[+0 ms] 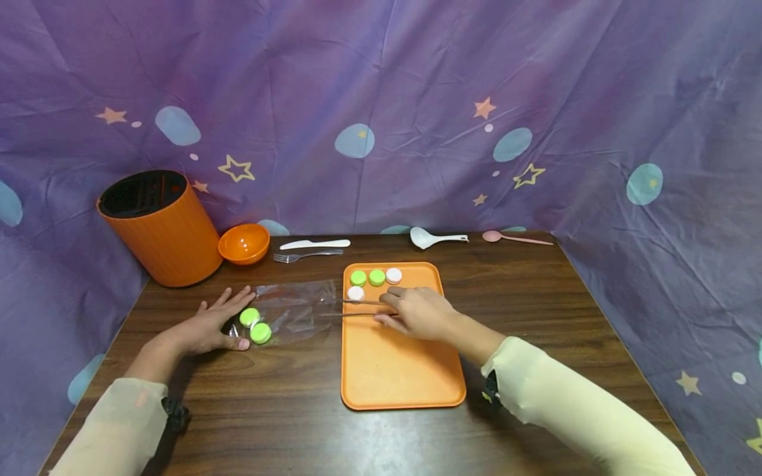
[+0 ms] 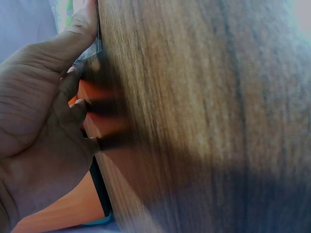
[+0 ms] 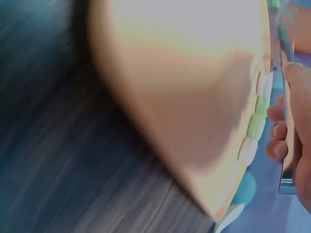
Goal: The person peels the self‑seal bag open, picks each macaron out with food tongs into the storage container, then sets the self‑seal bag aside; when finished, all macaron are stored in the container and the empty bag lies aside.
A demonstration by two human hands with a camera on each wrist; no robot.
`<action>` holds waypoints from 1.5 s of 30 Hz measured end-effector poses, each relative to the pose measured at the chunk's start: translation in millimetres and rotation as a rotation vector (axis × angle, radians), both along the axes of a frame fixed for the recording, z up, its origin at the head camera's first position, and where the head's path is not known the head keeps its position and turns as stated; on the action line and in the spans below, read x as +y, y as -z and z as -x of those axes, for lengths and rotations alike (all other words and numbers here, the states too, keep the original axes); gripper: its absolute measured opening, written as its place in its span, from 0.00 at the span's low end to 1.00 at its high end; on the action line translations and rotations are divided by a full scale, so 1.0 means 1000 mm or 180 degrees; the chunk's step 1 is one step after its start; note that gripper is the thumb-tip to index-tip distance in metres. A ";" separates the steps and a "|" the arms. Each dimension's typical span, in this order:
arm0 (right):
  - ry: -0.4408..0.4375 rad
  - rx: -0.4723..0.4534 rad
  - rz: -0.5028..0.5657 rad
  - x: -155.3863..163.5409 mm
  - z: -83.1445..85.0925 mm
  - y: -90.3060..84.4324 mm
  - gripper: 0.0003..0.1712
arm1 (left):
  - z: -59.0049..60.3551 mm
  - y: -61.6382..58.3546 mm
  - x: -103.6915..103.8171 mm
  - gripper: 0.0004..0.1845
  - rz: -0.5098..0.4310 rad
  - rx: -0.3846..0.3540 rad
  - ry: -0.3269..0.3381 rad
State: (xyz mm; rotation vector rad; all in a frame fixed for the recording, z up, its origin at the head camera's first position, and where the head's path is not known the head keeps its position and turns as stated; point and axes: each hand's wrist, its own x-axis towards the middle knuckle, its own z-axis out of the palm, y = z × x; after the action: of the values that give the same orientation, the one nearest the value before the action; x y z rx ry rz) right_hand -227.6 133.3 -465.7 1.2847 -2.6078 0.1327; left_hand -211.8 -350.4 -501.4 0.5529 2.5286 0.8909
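Gripping a pair of metal tongs [image 1: 357,308], the right hand [image 1: 417,312] rests on the orange tray [image 1: 399,370], fingers curled round the tool's rear end. The tongs extend leftward from this hand, tips past the tray's left edge, over the clear plastic bag [image 1: 294,307]. Beyond the hand, at the tray's far end, sit four caps [image 1: 375,281]: two green, two white. The left hand [image 1: 208,327] lies flat on the counter [image 1: 286,403], fingers spread and relaxed, thumb pressing the bag's near edge. Two green caps [image 1: 254,325] lie in the bag, just beside the left thumb and fingers. The wrist views are blurred.
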 end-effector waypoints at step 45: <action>-0.0465 -0.0092 -0.0583 -0.103 -0.002 0.004 0.24 | 0.014 0.022 -0.013 0.64 0.0061 -0.0064 -0.0049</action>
State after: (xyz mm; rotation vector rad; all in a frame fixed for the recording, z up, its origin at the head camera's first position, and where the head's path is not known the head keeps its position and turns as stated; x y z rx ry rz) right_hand -225.4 30.8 -469.3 1.5459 -2.5988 -0.0656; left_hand -225.5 -363.4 -523.0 0.5167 2.5238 0.8724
